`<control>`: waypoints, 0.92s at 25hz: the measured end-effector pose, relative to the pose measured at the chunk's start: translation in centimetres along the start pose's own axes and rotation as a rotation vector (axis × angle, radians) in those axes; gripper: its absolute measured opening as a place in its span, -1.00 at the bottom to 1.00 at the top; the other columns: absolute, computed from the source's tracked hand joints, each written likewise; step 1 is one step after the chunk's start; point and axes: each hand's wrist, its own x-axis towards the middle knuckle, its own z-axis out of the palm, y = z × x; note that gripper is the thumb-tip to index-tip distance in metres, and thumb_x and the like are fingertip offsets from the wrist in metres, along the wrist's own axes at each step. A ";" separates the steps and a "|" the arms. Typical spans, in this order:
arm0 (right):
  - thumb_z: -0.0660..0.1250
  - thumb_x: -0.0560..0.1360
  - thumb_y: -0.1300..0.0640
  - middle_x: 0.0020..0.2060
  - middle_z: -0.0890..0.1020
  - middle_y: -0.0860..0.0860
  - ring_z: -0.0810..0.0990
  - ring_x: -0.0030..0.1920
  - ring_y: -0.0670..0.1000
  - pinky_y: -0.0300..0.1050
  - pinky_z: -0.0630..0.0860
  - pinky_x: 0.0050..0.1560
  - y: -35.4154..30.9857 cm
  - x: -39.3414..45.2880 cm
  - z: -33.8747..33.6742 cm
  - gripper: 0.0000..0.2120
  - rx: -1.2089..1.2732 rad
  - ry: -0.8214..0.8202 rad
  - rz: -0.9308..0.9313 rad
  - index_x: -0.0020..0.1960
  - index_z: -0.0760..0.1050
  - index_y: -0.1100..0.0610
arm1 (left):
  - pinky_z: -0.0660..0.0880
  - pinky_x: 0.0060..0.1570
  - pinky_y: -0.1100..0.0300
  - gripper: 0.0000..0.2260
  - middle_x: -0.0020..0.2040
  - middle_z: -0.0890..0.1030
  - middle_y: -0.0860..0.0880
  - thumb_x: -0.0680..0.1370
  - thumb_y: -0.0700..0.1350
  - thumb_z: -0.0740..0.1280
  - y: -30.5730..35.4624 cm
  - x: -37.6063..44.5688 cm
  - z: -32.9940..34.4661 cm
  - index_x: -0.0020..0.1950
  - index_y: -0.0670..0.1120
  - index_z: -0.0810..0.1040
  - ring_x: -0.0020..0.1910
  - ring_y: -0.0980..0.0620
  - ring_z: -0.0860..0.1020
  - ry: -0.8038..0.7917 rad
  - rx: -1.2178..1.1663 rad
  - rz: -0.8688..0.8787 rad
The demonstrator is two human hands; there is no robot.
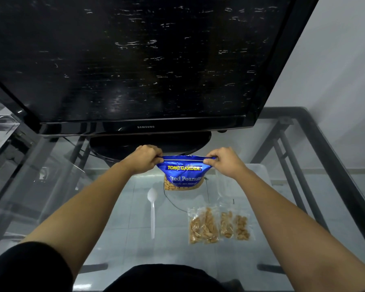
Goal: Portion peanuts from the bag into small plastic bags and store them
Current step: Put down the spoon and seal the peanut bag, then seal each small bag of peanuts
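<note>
Both hands, left hand [144,159] and right hand [223,160], pinch peanut bag [183,173] top corners.

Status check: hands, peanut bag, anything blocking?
Left hand and right hand pinch the peanut bag top corners. Small filled bags and spoon on table. Nothing blocking.

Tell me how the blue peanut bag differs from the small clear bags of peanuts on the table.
The blue peanut bag is opaque printed foil with a window; the small clear bags are see-through all over. The blue peanut bag is larger and gripped at its top corners by the left hand and right hand; the small clear bags lie flat and untouched on the glass table. Both hold peanuts.
</note>
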 end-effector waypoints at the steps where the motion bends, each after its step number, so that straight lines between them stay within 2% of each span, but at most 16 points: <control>1: 0.31 0.50 0.03 0.13 0.60 0.11 0.52 0.18 0.01 -0.17 0.52 -0.03 -0.1 0.1 -0.1 -0.67 -0.031 -0.003 -0.007 0.20 0.49 0.17 | 0.42 0.00 0.16 -0.79 0.13 0.55 -0.15 0.57 -0.11 0.24 0.1 0.1 -0.1 0.15 -0.18 0.50 0.12 -0.02 0.48 0.003 -0.006 0.006; 6: 0.29 0.52 0.01 0.13 0.60 0.08 0.53 0.15 -0.01 -0.12 0.54 -0.05 -0.2 0.1 -0.2 -0.69 -0.165 -0.034 -0.034 0.20 0.47 0.13 | 0.49 -0.02 0.12 -0.75 0.13 0.55 -0.16 0.57 -0.11 0.25 0.9 -0.1 0.3 0.18 -0.20 0.49 0.13 -0.01 0.49 0.028 -0.070 0.002; 9: 0.28 0.53 0.02 0.21 0.53 0.08 0.46 0.24 0.01 -0.07 0.52 0.08 -0.9 -0.4 -0.1 -0.62 -0.242 -0.030 -0.065 0.29 0.40 0.13 | 0.47 0.05 0.10 -0.71 0.15 0.54 -0.14 0.56 -0.07 0.27 1.1 -0.5 0.3 0.23 -0.18 0.49 0.16 -0.04 0.48 0.045 -0.062 -0.026; 10: 0.27 0.53 0.02 0.26 0.49 0.07 0.40 0.29 0.02 -0.06 0.48 0.14 -1.0 -0.8 -0.1 -0.58 -0.282 0.005 -0.104 0.34 0.35 0.12 | 0.46 0.09 0.09 -0.67 0.16 0.53 -0.12 0.55 -0.05 0.29 1.2 -1.0 0.3 0.27 -0.16 0.47 0.19 -0.04 0.46 0.098 -0.062 -0.019; 12: 0.26 0.53 0.04 0.28 0.45 0.05 0.35 0.30 0.01 -0.07 0.44 0.18 -1.1 -2.2 -0.1 -0.56 -0.289 0.146 -0.183 0.37 0.32 0.11 | 0.45 0.08 0.09 -0.67 0.11 0.56 -0.13 0.53 -0.07 0.31 2.0 -2.8 0.6 0.25 -0.17 0.49 0.13 -0.04 0.46 0.359 -0.096 0.017; 14: 0.26 0.54 0.11 0.14 0.52 0.06 0.44 0.17 0.00 -0.10 0.46 0.10 -0.6 -4.4 0.7 -0.68 -0.167 0.320 -0.257 0.27 0.42 0.15 | 0.41 -0.03 0.19 -0.74 -0.08 0.61 -0.14 0.52 -0.05 0.29 3.6 -5.2 2.1 0.09 -0.20 0.58 -0.04 0.02 0.48 0.612 -0.192 0.057; 15: 0.26 0.53 0.14 0.05 0.55 0.06 0.49 0.07 -0.01 -0.13 0.47 0.03 -0.1 -5.8 1.5 -0.75 -0.101 0.370 -0.283 0.19 0.48 0.16 | 0.37 -0.08 0.26 -0.72 -0.15 0.62 -0.13 0.51 -0.02 0.26 4.6 -6.4 3.5 0.02 -0.20 0.60 -0.11 0.07 0.46 0.626 -0.252 0.069; 16: 0.27 0.52 0.17 -0.02 0.57 0.04 0.52 -0.03 -0.04 -0.17 0.47 -0.03 0.5 -7.2 2.6 -0.80 -0.055 0.374 -0.292 0.12 0.51 0.17 | 0.35 -0.13 0.31 -0.70 -0.19 0.62 -0.12 0.50 0.00 0.24 5.5 -7.5 5.1 -0.02 -0.20 0.61 -0.16 0.11 0.46 0.579 -0.305 0.073; 18: 0.27 0.51 0.19 -0.07 0.59 0.04 0.54 -0.12 -0.05 -0.17 0.50 -0.06 2.0 -9.2 5.1 -0.84 -0.036 0.271 -0.258 0.07 0.54 0.17 | 0.39 -0.14 0.33 -0.73 -0.15 0.63 -0.12 0.51 -0.01 0.27 6.7 -8.6 8.9 0.01 -0.19 0.61 -0.18 0.12 0.50 0.406 -0.356 0.056; 20: 0.26 0.53 0.18 -0.03 0.59 0.08 0.57 -0.05 0.03 -0.11 0.51 0.02 3.8 -9.9 7.4 -0.81 -0.080 0.141 -0.176 0.10 0.54 0.17 | 0.49 -0.04 0.19 -0.78 -0.05 0.62 -0.14 0.53 -0.11 0.32 7.4 -8.5 12.4 0.10 -0.18 0.60 -0.13 0.01 0.57 0.274 -0.371 0.004; 21: 0.25 0.54 0.16 0.01 0.59 0.10 0.57 0.01 0.07 -0.10 0.48 0.06 4.4 -9.9 8.2 -0.78 -0.104 0.104 -0.141 0.13 0.54 0.18 | 0.51 0.00 0.12 -0.77 -0.02 0.61 -0.16 0.53 -0.13 0.32 7.7 -8.1 13.6 0.14 -0.18 0.59 -0.10 -0.06 0.59 0.239 -0.384 -0.039; 23: 0.24 0.55 0.13 0.09 0.56 0.13 0.52 0.12 0.12 -0.09 0.43 0.14 5.0 -9.5 9.3 -0.72 -0.123 0.088 -0.089 0.20 0.52 0.20 | 0.47 0.04 0.10 -0.73 0.05 0.58 -0.19 0.54 -0.13 0.30 8.2 -7.0 15.2 0.22 -0.16 0.55 -0.03 -0.14 0.58 0.203 -0.402 -0.126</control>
